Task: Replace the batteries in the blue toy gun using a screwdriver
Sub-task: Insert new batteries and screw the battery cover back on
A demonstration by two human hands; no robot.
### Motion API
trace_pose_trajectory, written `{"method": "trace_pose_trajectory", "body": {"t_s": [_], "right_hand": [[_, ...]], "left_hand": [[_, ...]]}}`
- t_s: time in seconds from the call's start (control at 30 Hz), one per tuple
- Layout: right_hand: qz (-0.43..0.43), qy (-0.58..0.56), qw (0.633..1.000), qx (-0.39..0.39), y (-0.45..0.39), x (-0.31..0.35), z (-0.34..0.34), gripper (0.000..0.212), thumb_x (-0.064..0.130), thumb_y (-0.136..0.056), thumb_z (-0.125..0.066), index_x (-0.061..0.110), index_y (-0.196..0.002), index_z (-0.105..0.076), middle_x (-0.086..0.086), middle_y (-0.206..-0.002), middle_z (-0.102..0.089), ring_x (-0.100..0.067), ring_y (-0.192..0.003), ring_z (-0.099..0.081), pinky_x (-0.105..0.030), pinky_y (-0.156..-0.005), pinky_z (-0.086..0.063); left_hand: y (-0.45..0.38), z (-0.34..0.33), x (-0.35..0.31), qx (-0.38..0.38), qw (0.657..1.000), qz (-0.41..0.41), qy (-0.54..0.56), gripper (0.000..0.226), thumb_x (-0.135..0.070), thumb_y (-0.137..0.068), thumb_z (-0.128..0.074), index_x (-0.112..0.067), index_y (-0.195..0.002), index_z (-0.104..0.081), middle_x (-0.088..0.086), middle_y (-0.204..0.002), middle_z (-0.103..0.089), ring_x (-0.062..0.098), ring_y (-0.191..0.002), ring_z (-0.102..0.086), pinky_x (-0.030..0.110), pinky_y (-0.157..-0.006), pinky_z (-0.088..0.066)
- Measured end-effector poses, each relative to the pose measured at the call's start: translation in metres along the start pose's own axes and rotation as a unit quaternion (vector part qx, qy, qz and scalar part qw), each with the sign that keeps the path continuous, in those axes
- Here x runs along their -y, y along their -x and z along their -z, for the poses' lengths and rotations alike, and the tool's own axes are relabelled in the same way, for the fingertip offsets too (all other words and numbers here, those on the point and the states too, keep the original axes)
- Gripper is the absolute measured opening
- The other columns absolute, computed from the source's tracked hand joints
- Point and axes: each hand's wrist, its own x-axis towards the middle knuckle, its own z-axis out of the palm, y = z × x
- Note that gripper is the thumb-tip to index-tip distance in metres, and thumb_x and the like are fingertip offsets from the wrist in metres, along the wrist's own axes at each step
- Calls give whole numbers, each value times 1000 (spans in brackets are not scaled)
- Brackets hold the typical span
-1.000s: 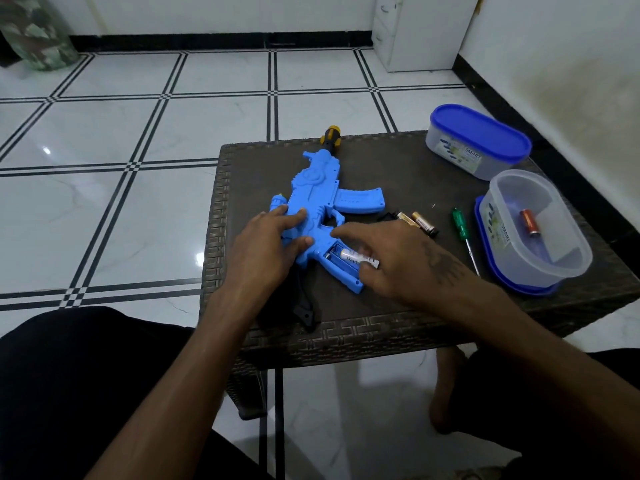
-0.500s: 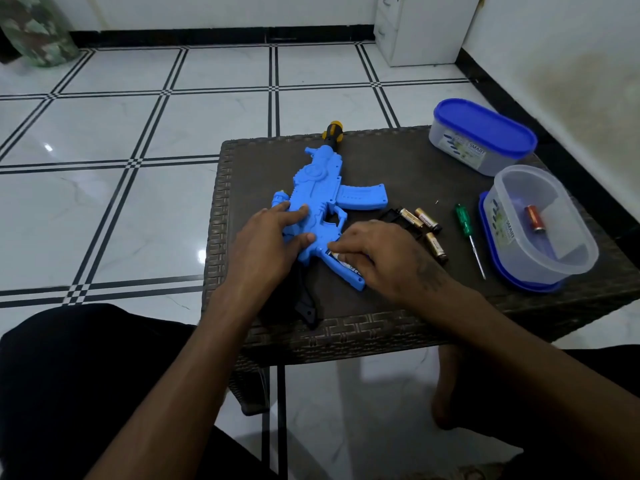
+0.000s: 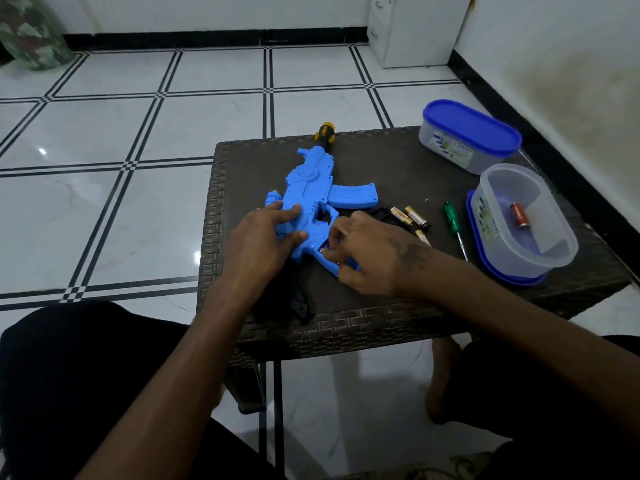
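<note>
The gun (image 3: 311,202) lies flat on the tabletop (image 3: 398,157). The left hand (image 3: 263,237) presses it down, fingers spread; the right hand (image 3: 367,254) pinches a battery (image 3: 323,250) into the handle compartment (mind polarity, seat it squarely).

A room in a home is indicated by the glossy white floor tiles edged with black lines (image 3: 114,140), the plain white walls finished with a black skirting band (image 3: 214,39), and a small white drawer cabinet (image 3: 408,29) set in the far corner. A low dark brown woven-pattern table (image 3: 381,157) is placed on the floor, on which two household oval clear plastic food tubs with blue lids (image 3: 467,136) are kept.
</note>
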Motion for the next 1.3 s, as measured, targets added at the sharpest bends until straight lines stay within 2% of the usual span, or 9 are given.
{"method": "trace_pose_trajectory", "body": {"t_s": [0.17, 0.37, 0.43, 0.53, 0.63, 0.8, 0.93, 1.17, 1.3], "right_hand": [[-12, -53, 998, -9, 2, -1, 4, 26, 19, -86, -52, 9, -97, -74, -7, -98, -65, -23, -93, -58, -43, -81, -51], [-172, -158, 940, -250, 53, -34, 35, 23, 12, -89, -58, 17, -102, -77, 1, -96, -71, -11, -84, -62, -29, -81, -50], [-272, -126, 924, -239, 74, -63, 46, 25, 12, -93, -54, 16, -105, -75, -1, -108, -71, -15, -96, -64, -27, -86, -47], [-384, -45, 899, -205, 99, -115, 53, 25, 10, -91, -54, 17, -107, -72, -9, -116, -67, -25, -103, -63, -33, -88, -48], [-437, -8, 896, -77, 101, -142, 52, 28, 8, -84, -66, 13, -112, -69, -14, -119, -63, -30, -103, -62, -38, -85, -54], [-430, 12, 903, -14, 88, -151, 43, 6, 9, -92, -58, 4, -96, -59, -15, -105, -61, -26, -91, -58, -28, -73, -41], [-443, -5, 896, -19, 78, -155, 39, 34, 12, -95, -56, -1, -126, -51, -17, -122, -58, -27, -107, -57, -28, -81, -40], [-405, 6, 912, -66, 85, -160, 21, 30, 22, -97, -54, 0, -119, -56, -19, -118, -60, -32, -110, -57, -35, -93, -44], [-390, -9, 916, -93, 88, -161, 17, 23, 23, -94, -60, 6, -110, -59, -14, -106, -63, -27, -99, -60, -32, -83, -47]], "left_hand": [[1, 0, -2, 9, 1000, 6, 1, 52, -35, -86, -69, -31, -135, -53, -2, -151, -40, 22, -137, -40, 44, -108, -38], [5, -11, -22, -43, 997, -68, 17, 41, -24, -87, -67, -23, -128, -61, -1, -141, -53, 19, -133, -45, 38, -110, -36], [8, -21, -47, -58, 993, -94, 38, 30, -25, -88, -65, -24, -118, -68, -5, -125, -65, 16, -121, -56, 30, -101, -40], [11, -45, -89, -11, 988, -151, 38, 26, -27, -89, -63, -30, -115, -69, -6, -112, -71, 18, -110, -62, 36, -91, -49], [15, -72, -123, 28, 977, -206, 51, 35, -27, -89, -60, -33, -124, -63, -8, -119, -68, 17, -112, -60, 35, -91, -49], [17, -108, -168, 66, 962, -261, 44, 50, -23, -91, -52, -33, -140, -44, -2, -120, -62, 22, -108, -58, 37, -81, -49], [14, -121, -178, 70, 962, -262, 34, 42, -18, -94, -47, -28, -134, -55, -6, -132, -60, 20, -117, -56, 39, -87, -51], [12, -119, -168, 68, 959, -274, 21, 43, -19, -93, -47, -32, -133, -56, -12, -130, -61, 15, -117, -56, 38, -90, -50], [11, -105, -158, 59, 966, -250, 12, 37, -22, -93, -51, -35, -126, -61, -13, -125, -64, 13, -113, -59, 37, -91, -50]]}}
